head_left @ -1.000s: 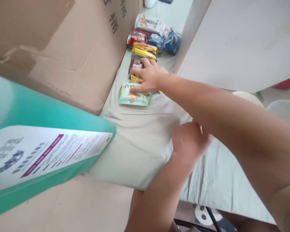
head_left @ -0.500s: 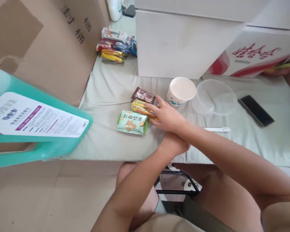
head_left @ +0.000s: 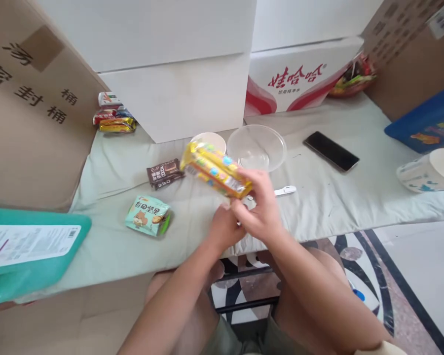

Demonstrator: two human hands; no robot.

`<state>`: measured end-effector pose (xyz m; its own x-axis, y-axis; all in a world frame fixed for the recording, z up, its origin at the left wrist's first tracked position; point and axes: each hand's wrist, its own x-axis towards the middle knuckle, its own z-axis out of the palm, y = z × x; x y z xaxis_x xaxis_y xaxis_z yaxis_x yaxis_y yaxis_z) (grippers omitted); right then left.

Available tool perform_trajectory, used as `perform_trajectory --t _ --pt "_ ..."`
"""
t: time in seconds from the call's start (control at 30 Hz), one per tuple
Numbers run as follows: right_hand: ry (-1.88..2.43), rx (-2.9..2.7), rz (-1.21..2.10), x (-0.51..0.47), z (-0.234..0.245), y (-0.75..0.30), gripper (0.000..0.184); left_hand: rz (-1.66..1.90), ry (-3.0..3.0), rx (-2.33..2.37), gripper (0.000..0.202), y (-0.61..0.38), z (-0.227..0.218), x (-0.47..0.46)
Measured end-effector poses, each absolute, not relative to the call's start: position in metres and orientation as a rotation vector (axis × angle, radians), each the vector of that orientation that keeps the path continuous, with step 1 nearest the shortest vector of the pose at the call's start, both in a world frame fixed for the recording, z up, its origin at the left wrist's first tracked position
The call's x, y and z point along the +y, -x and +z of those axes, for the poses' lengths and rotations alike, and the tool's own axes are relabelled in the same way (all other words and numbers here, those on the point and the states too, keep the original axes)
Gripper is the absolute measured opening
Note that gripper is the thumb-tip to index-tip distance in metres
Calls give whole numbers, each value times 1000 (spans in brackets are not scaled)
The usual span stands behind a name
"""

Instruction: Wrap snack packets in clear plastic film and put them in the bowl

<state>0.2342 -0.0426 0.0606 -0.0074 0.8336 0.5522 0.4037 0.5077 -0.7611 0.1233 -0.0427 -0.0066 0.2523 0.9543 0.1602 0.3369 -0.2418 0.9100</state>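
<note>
Yellow snack packet (head_left: 213, 170), lying on cloth (head_left: 187, 246) beside cocoa packets (head_left: 163, 172) earlier, now lifted clear, tilted in air before paper bowl (head_left: 210, 138) and clear plastic bowl (head_left: 272, 148). Right hand (head_left: 259, 207) pinches its right end between thumb and fingers. Left hand (head_left: 226, 228) just below that end, fingers partly hidden; cannot tell whether they grip anything. Green nut packet (head_left: 147, 217) lies on cloth, near cocoa packets.
</note>
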Motion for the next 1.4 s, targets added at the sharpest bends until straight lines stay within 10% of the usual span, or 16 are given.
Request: perform_trajectory --t 0.27,0.47,0.7,0.9,1.0,1.23,1.4 --pt "1126 -1829 -30 -52 36 -250 38 1157 -605 808 62 -96 24 -22" --pt "837 -2060 241 -56 39 -246 28 1116 -491 849 58 -87 25 -11" --pt "1439 -1931 390 -36 30 -296 25 1124 -452 849 70 -71 18 -13" --pt "1189 -1703 787 -37 18 -282 63 878 -900 804 100 -68 4 -26" --pt "1092 -1759 783 -35 16 -277 52 790 -1117 788 114 -66 -8 -31" --pt "1060 -1812 751 -35 12 -275 23 875 -1374 833 62 -66 -11 -29" --pt "1247 -1878 600 -37 15 -287 32 1064 -1109 930 61 -69 -7 -24"
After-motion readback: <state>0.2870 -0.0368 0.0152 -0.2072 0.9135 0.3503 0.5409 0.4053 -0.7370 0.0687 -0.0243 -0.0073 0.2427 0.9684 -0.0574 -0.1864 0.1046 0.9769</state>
